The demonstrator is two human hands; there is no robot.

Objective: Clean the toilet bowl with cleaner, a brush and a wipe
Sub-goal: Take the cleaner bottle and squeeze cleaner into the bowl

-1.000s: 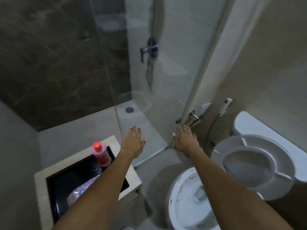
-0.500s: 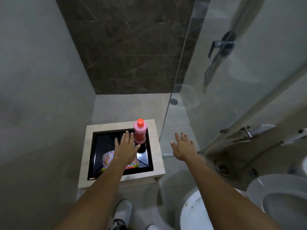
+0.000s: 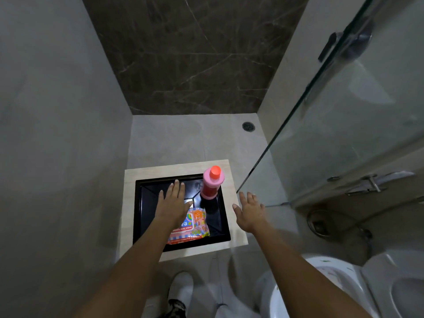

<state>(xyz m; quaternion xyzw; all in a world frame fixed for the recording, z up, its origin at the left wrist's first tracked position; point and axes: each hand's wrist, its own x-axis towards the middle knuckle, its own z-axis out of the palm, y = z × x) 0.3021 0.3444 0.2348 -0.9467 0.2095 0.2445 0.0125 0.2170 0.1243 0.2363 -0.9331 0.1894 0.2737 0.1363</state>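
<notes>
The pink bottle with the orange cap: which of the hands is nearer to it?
Left. The left hand hovers over the black tray, just left of the pink bottle. The right hand is farther, past the tray's right edge, on the bottle's other side.

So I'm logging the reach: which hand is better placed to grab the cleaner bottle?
Left, probably. The left hand hovers open over the black tray, beside the cleaner bottle; the right hand is outside it.

Bathroom: toilet bowl (image 3: 321, 292), glass shower screen (image 3: 344, 125)
</notes>
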